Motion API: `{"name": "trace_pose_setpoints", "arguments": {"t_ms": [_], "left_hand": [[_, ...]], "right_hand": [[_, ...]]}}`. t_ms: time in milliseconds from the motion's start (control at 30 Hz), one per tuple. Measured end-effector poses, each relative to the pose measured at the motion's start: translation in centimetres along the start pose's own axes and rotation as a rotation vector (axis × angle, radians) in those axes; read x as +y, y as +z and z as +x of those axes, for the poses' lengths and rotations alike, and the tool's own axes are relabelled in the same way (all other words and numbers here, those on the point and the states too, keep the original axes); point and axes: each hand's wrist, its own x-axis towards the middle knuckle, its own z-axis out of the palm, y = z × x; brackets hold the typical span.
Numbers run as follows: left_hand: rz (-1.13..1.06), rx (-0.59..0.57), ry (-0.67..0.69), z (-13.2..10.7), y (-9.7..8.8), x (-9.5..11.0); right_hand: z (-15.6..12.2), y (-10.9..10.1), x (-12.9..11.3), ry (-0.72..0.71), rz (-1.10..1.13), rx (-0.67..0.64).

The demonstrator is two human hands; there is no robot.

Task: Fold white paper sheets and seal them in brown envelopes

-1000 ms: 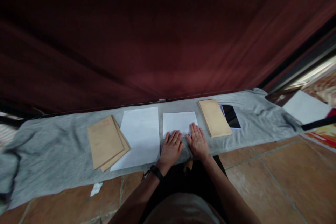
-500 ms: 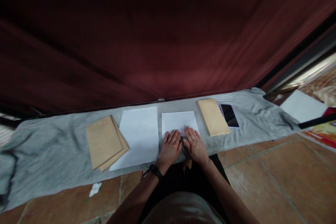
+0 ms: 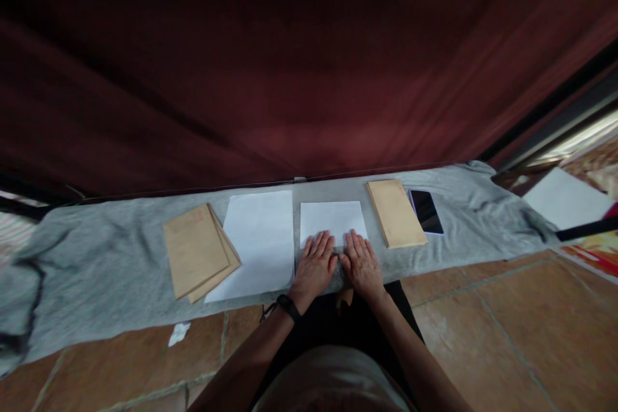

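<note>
A folded sheet of white paper (image 3: 332,219) lies on the grey cloth right in front of me. My left hand (image 3: 316,264) rests flat on its near left edge, fingers stretched forward. On the near right edge lies my right hand (image 3: 363,267), also flat, with its fingers pointing away from me. Both thumbs come close together near the paper's front edge. Left of the folded paper are larger white sheets (image 3: 263,238). Two brown envelopes (image 3: 196,251) overlap their left side. A stack of brown envelopes (image 3: 396,214) lies to the right of the folded paper.
A phone (image 3: 427,211) with a dark screen lies beside the right-hand envelopes. The grey cloth (image 3: 111,270) covers the long narrow surface, backed by a dark red curtain (image 3: 309,77). A white scrap (image 3: 179,333) lies on the tiled floor (image 3: 483,335).
My right hand has slid slightly right along the paper's near edge. The left hand stays in nearly the same place. The whole view has shifted a little.
</note>
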Motion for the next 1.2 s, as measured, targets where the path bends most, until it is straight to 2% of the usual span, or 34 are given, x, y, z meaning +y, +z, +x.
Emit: {"name": "trace_pose_setpoints", "arguments": {"t_ms": [467, 767, 1200], "left_hand": [[0.002, -0.031, -0.01, 0.9, 0.1, 0.3], [0.009, -0.022, -0.022, 1.8, 0.5, -0.5], [0.001, 0.042, -0.154, 2.6, 1.7, -2.1]], "right_hand": [[0.0, -0.1, 0.1, 0.005, 0.015, 0.005], [-0.1, 0.3, 0.2, -0.002, 0.018, 0.018], [0.0, 0.1, 0.0, 0.025, 0.025, -0.007]]}}
